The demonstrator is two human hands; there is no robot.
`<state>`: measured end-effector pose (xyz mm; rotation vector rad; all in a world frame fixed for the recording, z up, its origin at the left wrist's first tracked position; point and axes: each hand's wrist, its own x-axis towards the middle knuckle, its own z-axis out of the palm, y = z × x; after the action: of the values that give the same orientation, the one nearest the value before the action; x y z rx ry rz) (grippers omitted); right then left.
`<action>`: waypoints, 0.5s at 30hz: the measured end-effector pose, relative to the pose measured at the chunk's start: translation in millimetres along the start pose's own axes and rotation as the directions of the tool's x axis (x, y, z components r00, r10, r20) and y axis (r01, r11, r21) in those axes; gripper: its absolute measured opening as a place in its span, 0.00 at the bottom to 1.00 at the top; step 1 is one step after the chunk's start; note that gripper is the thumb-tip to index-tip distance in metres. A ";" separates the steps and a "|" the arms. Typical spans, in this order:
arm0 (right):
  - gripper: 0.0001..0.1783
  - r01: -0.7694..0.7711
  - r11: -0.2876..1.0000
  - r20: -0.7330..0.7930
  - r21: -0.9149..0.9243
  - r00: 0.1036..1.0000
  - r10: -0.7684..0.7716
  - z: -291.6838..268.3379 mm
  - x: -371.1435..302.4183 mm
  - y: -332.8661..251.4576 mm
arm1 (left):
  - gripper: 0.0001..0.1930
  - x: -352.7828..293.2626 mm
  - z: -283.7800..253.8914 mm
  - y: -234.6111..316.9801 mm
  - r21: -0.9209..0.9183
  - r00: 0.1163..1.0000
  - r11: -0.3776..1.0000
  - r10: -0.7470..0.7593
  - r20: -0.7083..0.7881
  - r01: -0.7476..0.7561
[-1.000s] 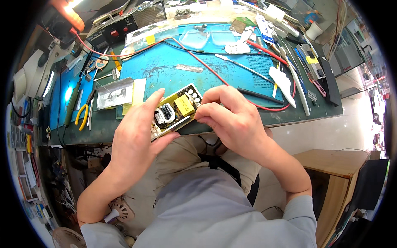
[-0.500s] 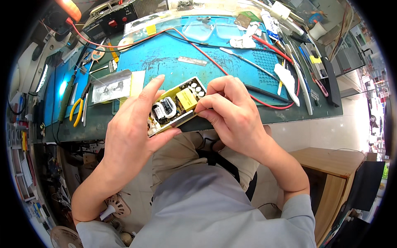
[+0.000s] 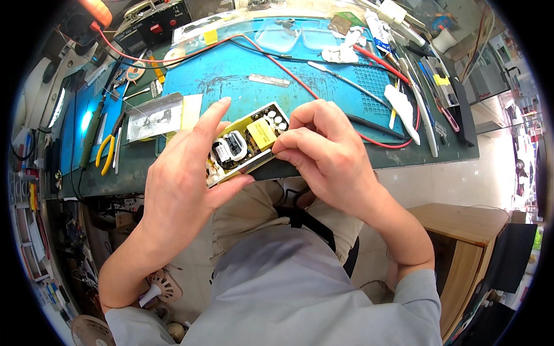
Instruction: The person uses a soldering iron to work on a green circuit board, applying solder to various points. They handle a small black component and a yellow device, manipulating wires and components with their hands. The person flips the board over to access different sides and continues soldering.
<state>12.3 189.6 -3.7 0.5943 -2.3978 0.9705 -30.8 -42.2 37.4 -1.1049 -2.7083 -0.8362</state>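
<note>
An open power adapter (image 3: 262, 134) is held at a tilt over the near edge of the bench. Its pale case, lined in yellow, shows a circuit board with a yellow block, a wound transformer and several round white-topped capacitors. My left hand (image 3: 180, 173) grips the adapter's left end, thumb along the near wall and fingers at the far side. At the near right edge of the case, the thumb and forefinger of my right hand (image 3: 326, 153) are pinched together; anything small between the fingertips is hidden.
A blue work mat (image 3: 231, 78) lies beyond, crossed by red and black test leads. Left of it are yellow-handled pliers (image 3: 105, 154) and a clear tray (image 3: 154, 120). A metal strip (image 3: 269, 79), tweezers and a white plastic tool (image 3: 402, 112) lie around. A wooden cabinet (image 3: 456, 222) stands at right.
The view shifts very slightly. Both hands keep the same grip on the adapter, and nothing is let go.
</note>
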 end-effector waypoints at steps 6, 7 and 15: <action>0.08 0.025 1.000 0.071 -0.007 0.997 -0.025 -12.2 14.8 -2.3 | 0.51 0.6 0.7 -7.2 -0.082 0.996 0.993 -0.080 0.030 0.083; 0.07 0.026 1.000 0.078 -0.011 0.997 -0.025 -13.1 17.0 -2.7 | 0.51 1.3 -0.4 -8.2 -0.079 0.997 0.994 -0.076 0.026 0.078; 0.05 -0.048 0.999 0.132 0.012 0.990 0.046 -15.8 23.7 -4.0 | 0.49 8.1 -5.3 -10.5 -0.179 0.986 0.972 -0.135 0.095 0.150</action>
<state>0.1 193.5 22.0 0.6280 -2.5331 0.9981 -44.4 -46.1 39.5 -1.0058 -2.8538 -1.1101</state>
